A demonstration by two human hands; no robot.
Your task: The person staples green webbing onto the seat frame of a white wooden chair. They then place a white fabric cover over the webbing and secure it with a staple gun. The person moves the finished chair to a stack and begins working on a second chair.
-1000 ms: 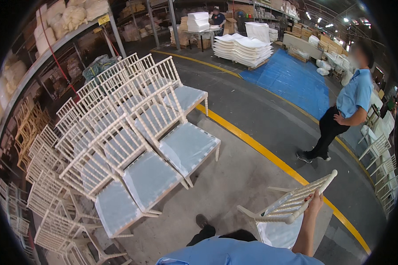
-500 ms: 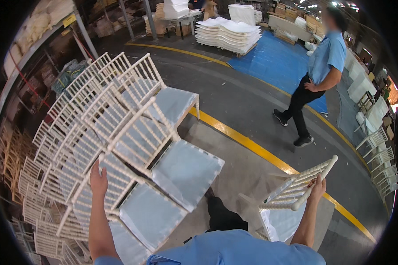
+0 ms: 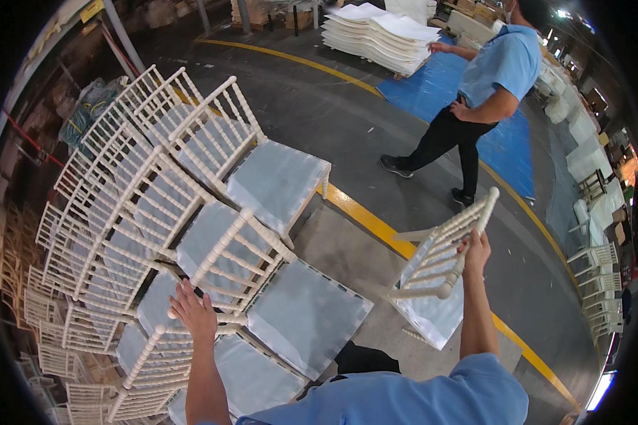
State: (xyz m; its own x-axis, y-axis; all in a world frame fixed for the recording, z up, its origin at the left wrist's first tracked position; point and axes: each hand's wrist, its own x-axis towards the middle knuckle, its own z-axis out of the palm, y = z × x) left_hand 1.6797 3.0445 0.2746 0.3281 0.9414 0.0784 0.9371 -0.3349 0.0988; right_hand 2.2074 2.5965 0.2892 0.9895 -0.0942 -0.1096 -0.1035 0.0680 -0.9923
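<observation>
My right hand is wrapped round the top of the backrest of a white spindle-back chair, which tilts beside me on the right. Pale bluish-white plastic covers its seat. On the left, my left hand has its fingers spread against the upper corner of another white chair's spindled back. Whether the palm presses on that post is hard to see. Just beyond it stands a chair with a wrapped seat, in a tight block of several similar chairs.
A co-worker in a blue shirt walks ahead on the right, beyond a yellow floor line. Wavy white sheets are stacked near a blue floor cover. More white chairs line the far right.
My right hand has brought its chair farther forward and left in view. The left hand has shifted right to a chair corner. The co-worker has come nearer, one forearm now raised.
</observation>
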